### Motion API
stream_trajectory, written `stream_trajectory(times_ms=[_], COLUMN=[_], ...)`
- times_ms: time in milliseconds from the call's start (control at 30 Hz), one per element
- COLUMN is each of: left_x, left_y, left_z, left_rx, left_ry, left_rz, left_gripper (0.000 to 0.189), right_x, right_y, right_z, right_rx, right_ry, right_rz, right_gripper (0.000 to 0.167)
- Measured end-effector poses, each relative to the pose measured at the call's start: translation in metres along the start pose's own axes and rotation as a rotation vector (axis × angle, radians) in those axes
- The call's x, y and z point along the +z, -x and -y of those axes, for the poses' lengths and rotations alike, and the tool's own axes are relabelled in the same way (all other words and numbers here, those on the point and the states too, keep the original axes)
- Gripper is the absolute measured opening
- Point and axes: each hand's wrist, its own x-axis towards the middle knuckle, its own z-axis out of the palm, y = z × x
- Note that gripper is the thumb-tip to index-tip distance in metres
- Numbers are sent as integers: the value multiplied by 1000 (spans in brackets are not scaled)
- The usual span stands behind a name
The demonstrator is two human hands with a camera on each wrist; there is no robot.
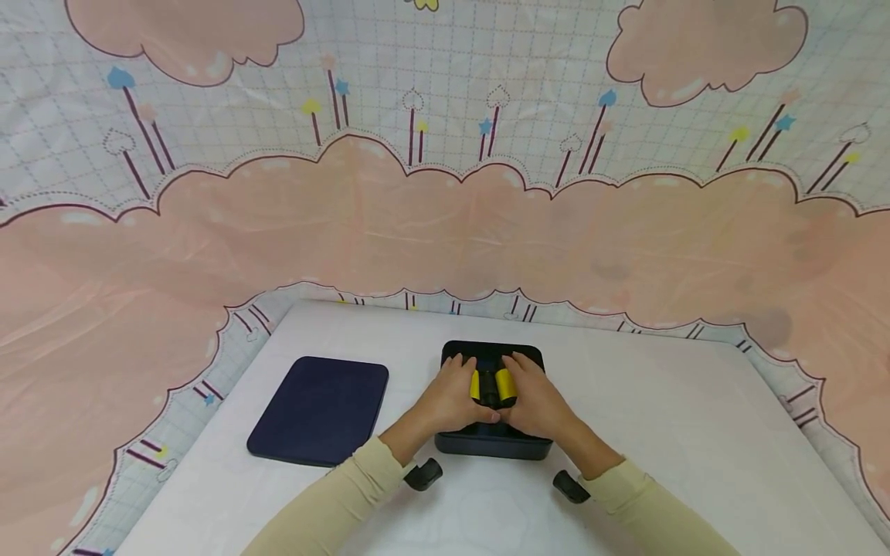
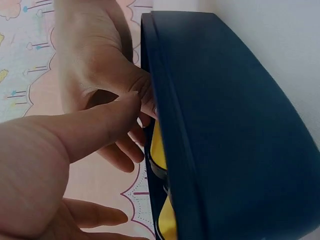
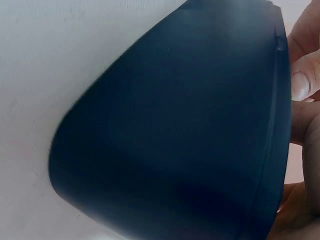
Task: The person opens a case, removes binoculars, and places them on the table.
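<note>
A dark navy box (image 1: 494, 444) stands on the white table with its open side up. Inside it sits a yellow-and-black object (image 1: 507, 384), binocular-like in shape, partly hidden by the hands. My left hand (image 1: 452, 398) is at the object's left side, over the box, with its fingers (image 2: 95, 214) spread and fairly straight. At the other side is my right hand (image 1: 538, 398), its fingers loosely bent over the box. The two thumbs come close together at the near rim. In the right wrist view the box wall (image 3: 170, 125) hides most of that hand.
A flat navy panel (image 1: 320, 409) with rounded corners, like a lid, lies on the table (image 1: 660, 417) left of the box. Black wrist camera parts (image 1: 424, 474) hang beneath both forearms. A cloud-patterned curtain (image 1: 445, 232) surrounds the table's back and sides.
</note>
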Motion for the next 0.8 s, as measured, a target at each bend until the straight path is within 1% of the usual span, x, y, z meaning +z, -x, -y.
stream_trajectory(times_ms=[100,200,367,600,733,800], left_x=[0,0,-2,-3,-6,-9], left_y=[0,-1,-2,-3,-3,-3], left_z=[2,5,11,22,29,34], left_rx=[2,-2,-45,-122,-158,-184], left_ry=[-5,-16,-9,91,160,215], left_rz=[-15,-52,-103,-110,-107,-98], left_gripper=[100,98,95,92,84,80], right_x=[-1,-1,3,3,1,0], right_y=[-3,-5,-10,-15,-17,-19], right_z=[2,3,5,5,4,3], right_rx=[-21,-35,-45,-91,-126,-149], right_ry=[36,62,92,129,160,176], right_rz=[9,27,77,130,147,152], right_gripper=[91,90,91,90,91,92])
